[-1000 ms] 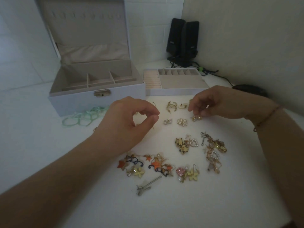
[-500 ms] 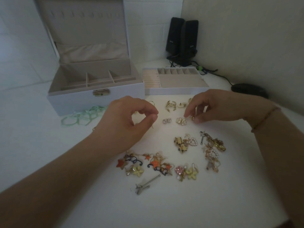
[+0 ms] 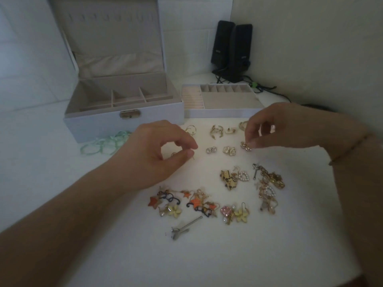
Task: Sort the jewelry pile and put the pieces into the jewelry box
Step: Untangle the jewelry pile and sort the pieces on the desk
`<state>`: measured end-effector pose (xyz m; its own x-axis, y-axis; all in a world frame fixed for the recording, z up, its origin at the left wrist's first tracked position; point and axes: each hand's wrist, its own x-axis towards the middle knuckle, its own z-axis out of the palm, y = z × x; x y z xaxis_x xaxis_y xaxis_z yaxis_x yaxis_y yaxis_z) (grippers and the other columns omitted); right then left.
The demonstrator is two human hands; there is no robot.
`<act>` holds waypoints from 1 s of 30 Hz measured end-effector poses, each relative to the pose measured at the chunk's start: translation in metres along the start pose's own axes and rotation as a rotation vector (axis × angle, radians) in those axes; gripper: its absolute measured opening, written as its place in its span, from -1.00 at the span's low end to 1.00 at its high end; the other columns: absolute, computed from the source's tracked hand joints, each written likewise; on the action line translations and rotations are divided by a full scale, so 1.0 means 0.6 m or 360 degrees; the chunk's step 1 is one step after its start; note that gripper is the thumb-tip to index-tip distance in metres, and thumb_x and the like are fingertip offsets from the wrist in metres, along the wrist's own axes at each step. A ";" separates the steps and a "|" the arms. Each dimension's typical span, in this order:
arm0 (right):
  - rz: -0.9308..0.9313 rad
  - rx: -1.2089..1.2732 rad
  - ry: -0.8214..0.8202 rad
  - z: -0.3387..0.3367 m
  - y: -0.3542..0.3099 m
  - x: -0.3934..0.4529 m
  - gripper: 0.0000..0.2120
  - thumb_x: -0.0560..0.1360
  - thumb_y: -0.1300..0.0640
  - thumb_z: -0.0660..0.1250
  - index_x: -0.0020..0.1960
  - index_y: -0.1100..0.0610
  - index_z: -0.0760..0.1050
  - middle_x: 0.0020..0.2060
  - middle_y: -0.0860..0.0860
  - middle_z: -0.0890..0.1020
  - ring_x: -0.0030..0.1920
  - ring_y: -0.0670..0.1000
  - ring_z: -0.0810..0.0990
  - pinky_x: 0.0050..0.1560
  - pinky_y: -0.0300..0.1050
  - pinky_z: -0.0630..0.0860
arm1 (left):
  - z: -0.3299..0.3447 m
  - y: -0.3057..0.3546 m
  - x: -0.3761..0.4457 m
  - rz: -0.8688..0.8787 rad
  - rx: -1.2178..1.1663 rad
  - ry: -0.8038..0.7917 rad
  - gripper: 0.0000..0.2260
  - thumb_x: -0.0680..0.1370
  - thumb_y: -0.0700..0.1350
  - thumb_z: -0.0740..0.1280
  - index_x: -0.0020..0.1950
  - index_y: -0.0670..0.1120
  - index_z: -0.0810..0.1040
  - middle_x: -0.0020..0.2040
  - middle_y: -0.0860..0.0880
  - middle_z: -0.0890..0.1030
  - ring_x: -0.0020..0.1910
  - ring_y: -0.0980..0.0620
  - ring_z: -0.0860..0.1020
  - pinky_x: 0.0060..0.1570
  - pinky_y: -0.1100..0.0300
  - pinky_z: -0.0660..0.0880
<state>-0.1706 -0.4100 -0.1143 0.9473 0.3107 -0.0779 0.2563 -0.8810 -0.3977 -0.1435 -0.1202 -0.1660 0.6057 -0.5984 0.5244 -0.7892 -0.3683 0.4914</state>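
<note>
White tabletop (image 3: 207, 255), dim light.

Upper left of frame: pale grey jewelry box (image 3: 124, 119) with brass clasp, lid raised, beige lining, divided compartments showing nothing inside. Just beside it at upper centre: matching removable tray (image 3: 221, 112) with ring rolls and small slots.

Left of the box front: mint-green ribbon tangle (image 3: 103, 143).

Upper right: pair of black desktop speakers (image 3: 232, 50) with trailing cables.

Centre of frame, loose jewelry pile:
- small gold and pearl stud earrings (image 3: 229, 150) in a row, with gold hoops and cuffs behind them near the tray;
- gold heart-and-pearl drop earrings (image 3: 235, 178) at centre right;
- tangled gold chain pieces (image 3: 269, 187) further right;
- orange star and black swirl earrings (image 3: 182, 201) at lower centre;
- yellow flower and pink charms (image 3: 236, 213) beside them;
- grey metal hair pin (image 3: 184, 226) lowest of all.

Left hand (image 3: 153, 154): centre left, thumb and forefinger pinching a thin gold earring hook (image 3: 193, 156) just above the tabletop.

Right hand (image 3: 290, 127): centre right, fingertips pinching a small gold cluster earring (image 3: 245, 146) at the end of the stud row; a thin bracelet (image 3: 350, 149) on the wrist.
</note>
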 end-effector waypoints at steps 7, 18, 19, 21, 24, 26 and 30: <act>0.0011 -0.0055 -0.0442 0.009 -0.015 -0.001 -0.87 0.38 0.04 0.49 -0.20 -0.18 0.58 -0.24 -0.31 0.61 -0.20 -0.09 0.59 -0.13 -0.24 0.51 | -0.003 -0.005 -0.004 0.0126 0.0148 -0.0078 -0.87 0.53 -0.07 0.38 0.00 -0.02 0.70 -0.11 0.15 0.66 -0.05 0.15 0.60 0.01 0.09 0.55; -0.0188 0.0562 0.0068 0.016 -0.046 0.005 -0.88 0.41 0.25 0.45 -0.08 0.08 0.61 -0.24 0.00 0.69 -0.33 -0.04 0.61 -0.25 -0.32 0.54 | 0.000 0.001 -0.002 0.0076 -0.0007 0.0013 -0.73 0.52 -0.01 0.42 0.21 0.05 0.60 -0.07 0.18 0.64 -0.02 0.08 0.61 0.08 0.18 0.50; -0.0204 0.0692 0.0125 0.023 -0.057 0.008 -0.89 0.40 0.26 0.46 -0.09 0.12 0.61 -0.25 0.05 0.69 -0.35 -0.01 0.59 -0.28 -0.27 0.54 | 0.001 0.004 -0.002 0.0087 -0.0038 0.0014 -0.69 0.51 0.01 0.44 0.25 0.05 0.58 -0.05 0.16 0.64 -0.01 0.05 0.61 0.09 0.16 0.51; -0.0206 0.0811 0.0176 0.039 -0.079 0.017 -0.88 0.38 0.26 0.48 -0.12 0.14 0.59 -0.26 0.09 0.68 -0.39 0.00 0.54 -0.35 -0.26 0.50 | 0.002 0.008 -0.001 0.0127 -0.0078 0.0018 -0.65 0.49 0.03 0.45 0.26 0.06 0.56 -0.04 0.13 0.64 -0.02 0.03 0.61 0.07 0.12 0.52; -0.0166 0.0838 0.0155 0.060 -0.096 0.027 -0.86 0.35 0.24 0.51 -0.15 0.13 0.58 -0.27 0.13 0.68 -0.42 -0.01 0.50 -0.41 -0.24 0.46 | 0.003 0.009 0.000 0.0239 -0.0066 0.0041 -0.77 0.49 -0.01 0.46 0.13 0.02 0.63 -0.10 0.09 0.66 -0.08 0.08 0.61 0.02 0.19 0.53; -0.0140 0.0850 0.0102 0.064 -0.099 0.029 -0.85 0.35 0.22 0.52 -0.15 0.12 0.58 -0.27 0.14 0.68 -0.40 0.02 0.50 -0.41 -0.22 0.44 | 0.004 0.006 0.002 0.0302 -0.0037 0.0044 -0.87 0.51 -0.03 0.44 0.00 -0.03 0.69 -0.13 0.06 0.68 -0.11 0.09 0.60 -0.01 0.19 0.53; -0.0114 0.0855 0.0088 0.069 -0.107 0.028 -0.85 0.35 0.20 0.52 -0.14 0.11 0.57 -0.29 0.12 0.68 -0.41 0.04 0.49 -0.41 -0.21 0.42 | 0.001 0.008 -0.001 0.0296 -0.0054 0.0027 -0.79 0.47 0.01 0.47 0.07 0.01 0.65 -0.14 0.09 0.67 -0.13 0.12 0.60 0.00 0.25 0.51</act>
<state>-0.1794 -0.3333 -0.1278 0.9435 0.3311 0.0091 0.2001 -0.5477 -0.8124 -0.1479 -0.1222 -0.1644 0.4514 -0.6420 0.6197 -0.8841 -0.2281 0.4078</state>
